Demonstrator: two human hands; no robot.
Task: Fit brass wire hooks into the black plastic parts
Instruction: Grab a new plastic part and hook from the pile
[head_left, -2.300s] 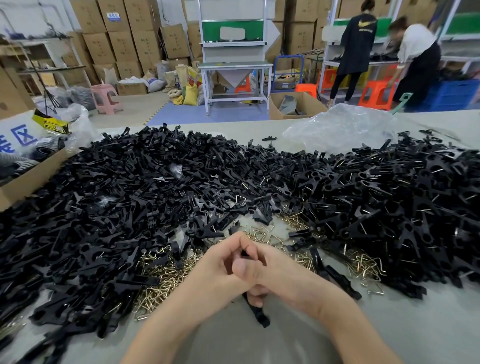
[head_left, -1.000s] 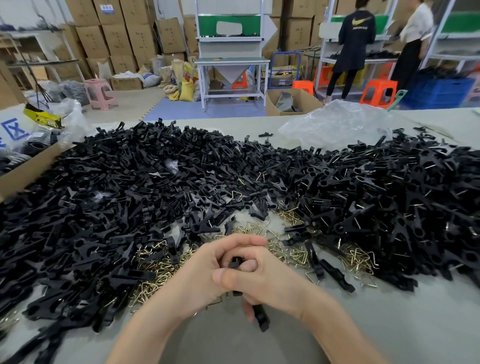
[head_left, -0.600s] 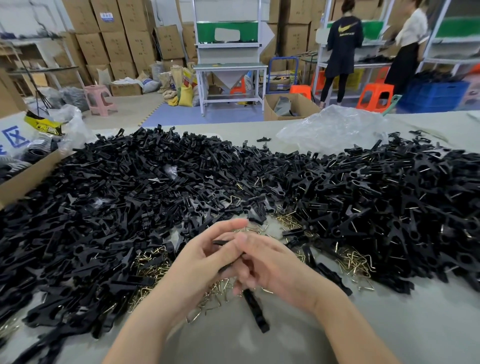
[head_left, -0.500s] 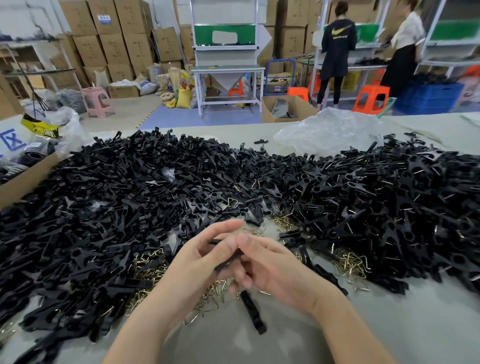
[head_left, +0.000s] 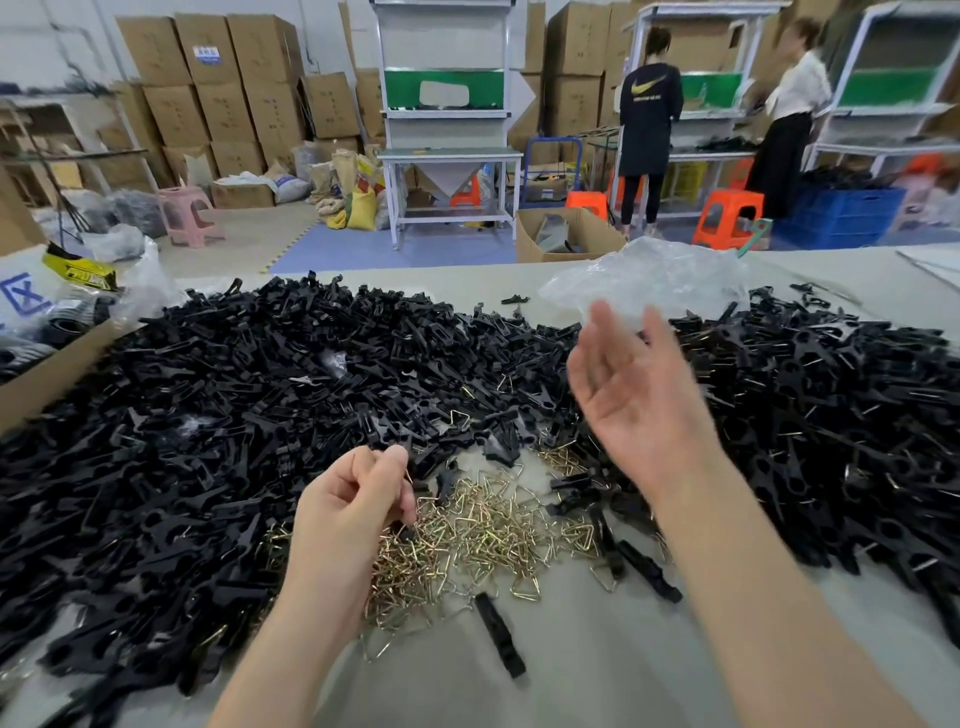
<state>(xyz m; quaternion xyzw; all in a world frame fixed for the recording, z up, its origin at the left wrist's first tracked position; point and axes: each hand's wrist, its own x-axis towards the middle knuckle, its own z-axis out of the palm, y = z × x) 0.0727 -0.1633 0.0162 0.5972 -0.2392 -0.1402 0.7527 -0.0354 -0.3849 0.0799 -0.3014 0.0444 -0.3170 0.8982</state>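
Note:
Black plastic parts (head_left: 182, 415) lie heaped across the left of the grey table, with a second heap (head_left: 831, 415) on the right. Between the heaps, a pile of brass wire hooks (head_left: 483, 525) sits in front of me. My left hand (head_left: 353, 509) hovers over the near left of that pile, fingers curled, pinching a thin brass wire hook (head_left: 409, 477). My right hand (head_left: 628, 400) is raised over the right heap, palm up, fingers spread, blurred and holding nothing. A single black part (head_left: 498, 634) lies on the bare table near me.
A crumpled clear plastic bag (head_left: 649, 280) lies at the table's far edge. A cardboard box (head_left: 52, 364) with bagged goods stands at the left. Beyond the table, two people (head_left: 649, 119) stand at shelves, with orange stools, stacked cartons and a white workbench (head_left: 447, 156).
My hands were together on a black part; they have come apart. The right hand swung up and right, empty. The left hand dropped to the brass hooks.

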